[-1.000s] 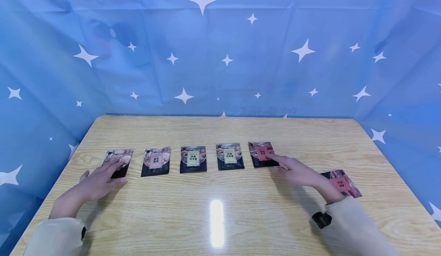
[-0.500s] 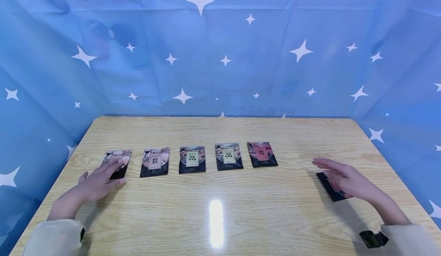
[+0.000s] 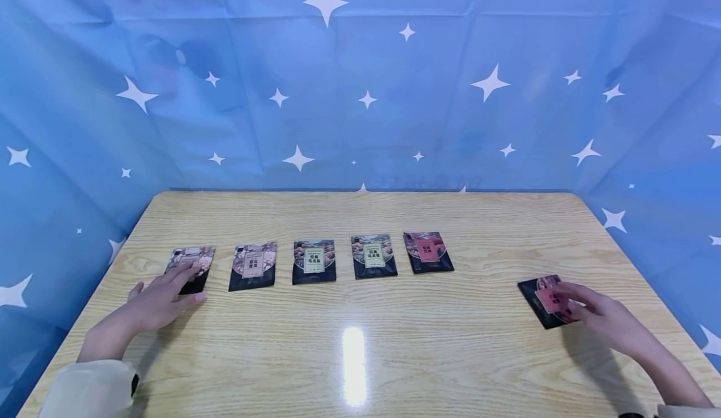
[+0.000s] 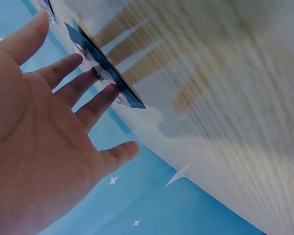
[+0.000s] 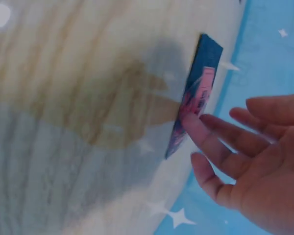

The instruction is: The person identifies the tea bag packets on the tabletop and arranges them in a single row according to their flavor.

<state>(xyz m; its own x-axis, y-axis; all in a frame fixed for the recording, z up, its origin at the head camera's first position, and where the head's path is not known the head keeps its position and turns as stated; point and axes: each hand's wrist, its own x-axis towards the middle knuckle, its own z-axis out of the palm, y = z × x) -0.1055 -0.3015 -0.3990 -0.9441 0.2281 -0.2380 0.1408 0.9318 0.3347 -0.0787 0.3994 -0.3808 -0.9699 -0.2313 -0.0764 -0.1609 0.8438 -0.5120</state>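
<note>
At the left end of a row of tea sachets, my left hand (image 3: 148, 305) rests its fingertips on a pink-and-black sachet (image 3: 194, 285), fingers straight and spread. The left wrist view shows those fingertips (image 4: 112, 89) on its printed face. On the right, my right hand (image 3: 611, 321) is over a tilted black sachet (image 3: 545, 299) with a red label, covering its right side. In the right wrist view one fingertip (image 5: 187, 121) touches this sachet's lower part, while the other fingers stay relaxed and apart. Neither hand grips anything.
Between the hands lie a pink-labelled sachet (image 3: 252, 266), two green-labelled sachets, the left one (image 3: 314, 261) and the right one (image 3: 374, 256), and a red-labelled sachet (image 3: 428, 253). All are flat on the wooden table (image 3: 360, 211). A blue star-patterned cloth (image 3: 360, 130) hangs behind.
My right hand has left the red-labelled sachet in the row and moved right, onto the tilted sachet. My left hand has stayed on its sachet.
</note>
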